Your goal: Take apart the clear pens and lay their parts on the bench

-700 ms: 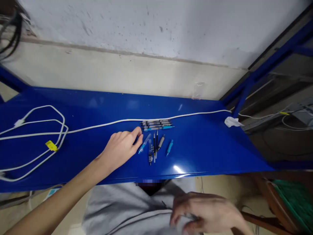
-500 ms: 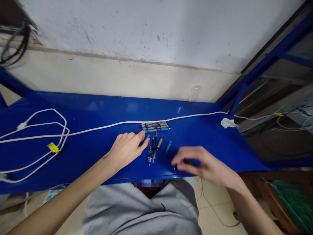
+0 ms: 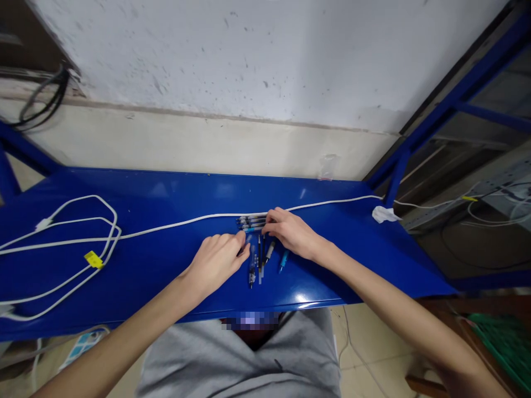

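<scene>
Several pens (image 3: 251, 220) lie side by side in a row along a white cable. My right hand (image 3: 290, 232) reaches over the right end of this row, its fingertips closed on the pens and hiding their ends. To the left, my left hand (image 3: 219, 257) is curled with thumb and forefinger together; a clear piece (image 3: 248, 239) shows at the fingertips, too small to name. In front of the row lie a transparent pen barrel (image 3: 252, 265), two slim dark refills (image 3: 259, 257), a grey-and-black pen part (image 3: 270, 251) and a light blue pen part (image 3: 284, 261).
The white cable (image 3: 182, 224) runs across the blue table (image 3: 174, 193) and loops at the left by a yellow tag (image 3: 93, 259). Crumpled white tissue (image 3: 385, 214) lies at the right near a blue metal frame (image 3: 398, 171). A wall stands behind.
My right hand has moved left and away from me, from the table's front edge onto the pen row. My left hand stays almost in place. The camera view has shifted slightly.
</scene>
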`<state>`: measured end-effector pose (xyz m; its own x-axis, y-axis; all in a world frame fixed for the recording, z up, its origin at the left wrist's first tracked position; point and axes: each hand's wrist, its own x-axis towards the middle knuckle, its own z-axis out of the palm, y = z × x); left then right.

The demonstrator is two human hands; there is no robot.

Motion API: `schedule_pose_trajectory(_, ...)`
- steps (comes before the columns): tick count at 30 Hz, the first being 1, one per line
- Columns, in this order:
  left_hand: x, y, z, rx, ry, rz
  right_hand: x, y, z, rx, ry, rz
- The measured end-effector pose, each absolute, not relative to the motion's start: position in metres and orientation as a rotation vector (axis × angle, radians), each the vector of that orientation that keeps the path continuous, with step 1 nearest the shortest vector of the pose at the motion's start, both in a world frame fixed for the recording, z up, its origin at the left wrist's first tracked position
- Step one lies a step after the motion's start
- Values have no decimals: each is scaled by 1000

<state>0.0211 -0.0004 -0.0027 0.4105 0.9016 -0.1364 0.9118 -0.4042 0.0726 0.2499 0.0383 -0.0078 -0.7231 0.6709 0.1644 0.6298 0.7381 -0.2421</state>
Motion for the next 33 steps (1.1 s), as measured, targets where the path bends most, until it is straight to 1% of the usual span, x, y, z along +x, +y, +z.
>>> schedule_pose_trajectory(6,9,6,1,2380,1673,94,244,58,-6,-741,-2884,200)
schedule_pose_trajectory(8,7,4,1,2351,1683,116,244,61,-3,-690,-2895,215)
schedule_pose_trajectory(10,9,1,0,2357,1691,72,246,63,1,-706,-2874,208)
schedule_pose_trajectory(14,17,-7,-1,2417,1685,-70,256,70,3,-911,-2800,93)
schedule_pose_trajectory(16,19,-8,2,2430,1692,-66,260,73,2,-963,-2796,74)
schedule_pose_trajectory(19,16,0,8,2402,1730,110,264,72,-4,-942,-2805,57)
schedule_pose_trajectory(21,14,10,9,2388,1703,346,265,68,-8,-937,-2816,2)
schedule_pose_trajectory(23,14,19,7,2443,1551,608,265,63,-9,-957,-2827,-59)
schedule_pose_trajectory(25,17,27,3,2577,1339,793,264,60,-6,-970,-2814,-70)
schedule_pose_trajectory(27,24,36,0,2764,1172,874,262,60,1,-971,-2734,-27)
schedule_pose_trajectory(29,30,46,0,2939,1103,883,259,63,11,-965,-2589,43)
schedule_pose_trajectory(33,34,75,6,3060,1181,892,248,76,20,-1000,-2298,200)
